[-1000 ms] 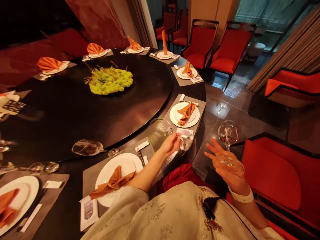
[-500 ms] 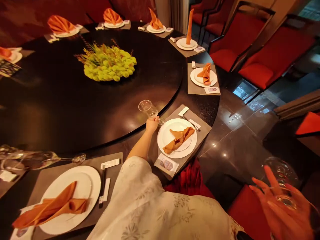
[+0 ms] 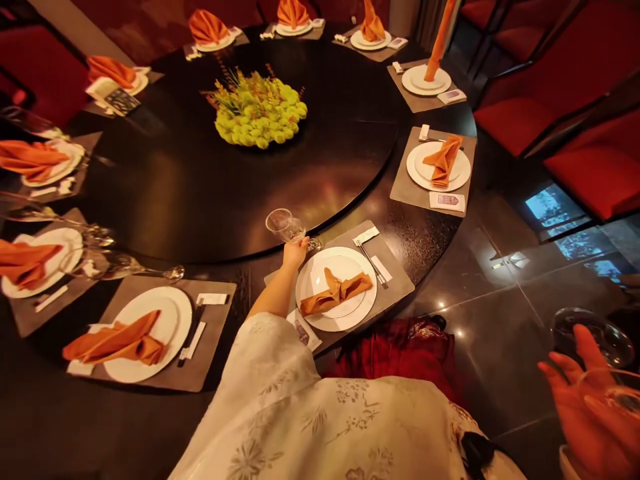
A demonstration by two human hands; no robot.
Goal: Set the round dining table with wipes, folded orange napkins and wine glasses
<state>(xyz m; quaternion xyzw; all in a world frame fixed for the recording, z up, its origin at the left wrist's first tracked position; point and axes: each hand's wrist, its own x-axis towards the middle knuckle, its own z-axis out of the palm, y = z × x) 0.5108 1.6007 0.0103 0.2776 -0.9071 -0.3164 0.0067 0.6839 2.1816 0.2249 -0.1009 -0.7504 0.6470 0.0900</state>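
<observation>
My left hand is closed around a clear stemmed glass, which lies tilted with its bowl over the turntable's edge and its foot near a white plate. An orange folded napkin rests on that plate. Off to the right, away from the table, my right hand holds clear stemmed glasses between its fingers; how many is hard to make out. One glass foot faces up and a rim shows near the palm.
A round dark table carries several place settings with folded napkins and a green flower centrepiece. More glasses lie on their sides at left. Red chairs stand on the shiny floor at right.
The view has swung, so more of the table's left side shows. My left hand still grips its glass and has shifted slightly left of the plate. My right hand keeps its glasses.
</observation>
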